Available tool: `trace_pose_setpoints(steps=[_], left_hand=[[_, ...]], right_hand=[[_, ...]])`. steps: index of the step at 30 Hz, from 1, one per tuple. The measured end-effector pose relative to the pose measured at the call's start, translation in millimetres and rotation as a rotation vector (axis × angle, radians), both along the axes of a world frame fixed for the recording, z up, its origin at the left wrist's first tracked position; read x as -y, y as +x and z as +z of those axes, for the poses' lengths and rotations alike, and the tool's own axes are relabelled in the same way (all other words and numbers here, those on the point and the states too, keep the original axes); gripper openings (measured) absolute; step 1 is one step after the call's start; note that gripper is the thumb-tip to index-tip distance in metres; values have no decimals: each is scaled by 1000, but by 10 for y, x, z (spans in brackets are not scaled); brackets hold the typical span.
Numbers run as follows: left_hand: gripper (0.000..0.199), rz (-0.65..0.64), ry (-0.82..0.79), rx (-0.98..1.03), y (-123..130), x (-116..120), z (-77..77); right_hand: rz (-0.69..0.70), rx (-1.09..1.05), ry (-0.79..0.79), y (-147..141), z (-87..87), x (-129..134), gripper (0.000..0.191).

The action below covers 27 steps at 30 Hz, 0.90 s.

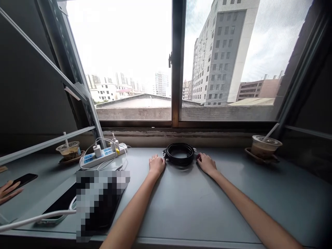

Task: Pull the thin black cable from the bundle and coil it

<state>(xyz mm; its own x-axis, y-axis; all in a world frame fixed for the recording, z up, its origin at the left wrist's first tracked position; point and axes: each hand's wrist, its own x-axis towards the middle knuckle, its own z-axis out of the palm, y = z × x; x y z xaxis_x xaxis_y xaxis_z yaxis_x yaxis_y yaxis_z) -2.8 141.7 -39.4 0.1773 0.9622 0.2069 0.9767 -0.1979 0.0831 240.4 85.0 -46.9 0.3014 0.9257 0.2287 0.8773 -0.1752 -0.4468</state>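
Observation:
A coil of black cable (pixel 181 161) lies on the grey table near the window, with light-coloured connectors or ties showing at its left and right sides. Close by its left edge, my left hand (pixel 157 164) rests on the tabletop with its fingers curled in. My right hand (pixel 206 163) lies just right of the coil, also loosely closed, with a dark reddish patch at its fingertips. Neither hand is wrapped round the cable. Whether the left knuckles touch the coil is hard to see.
A white power strip (pixel 103 157) with plugged-in chargers stands left, behind a dark, partly pixelated device (pixel 103 214). Iced drinks with straws, a left cup (pixel 68 151) and a right cup (pixel 265 148), sit on coasters. Another person's hand (pixel 9 192) is near a phone (pixel 27 179) at far left.

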Motion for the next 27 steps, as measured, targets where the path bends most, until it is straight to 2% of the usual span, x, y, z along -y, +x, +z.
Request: trace_pose_setpoints(steps=[7,27], left_hand=[[28,-5,-12,-15,14,9,31],[28,0,-5,31,-14,70,67]], right_hand=[[62,107,-30,-12,14,26,24],[119,78,-79,-42,71,181,25]])
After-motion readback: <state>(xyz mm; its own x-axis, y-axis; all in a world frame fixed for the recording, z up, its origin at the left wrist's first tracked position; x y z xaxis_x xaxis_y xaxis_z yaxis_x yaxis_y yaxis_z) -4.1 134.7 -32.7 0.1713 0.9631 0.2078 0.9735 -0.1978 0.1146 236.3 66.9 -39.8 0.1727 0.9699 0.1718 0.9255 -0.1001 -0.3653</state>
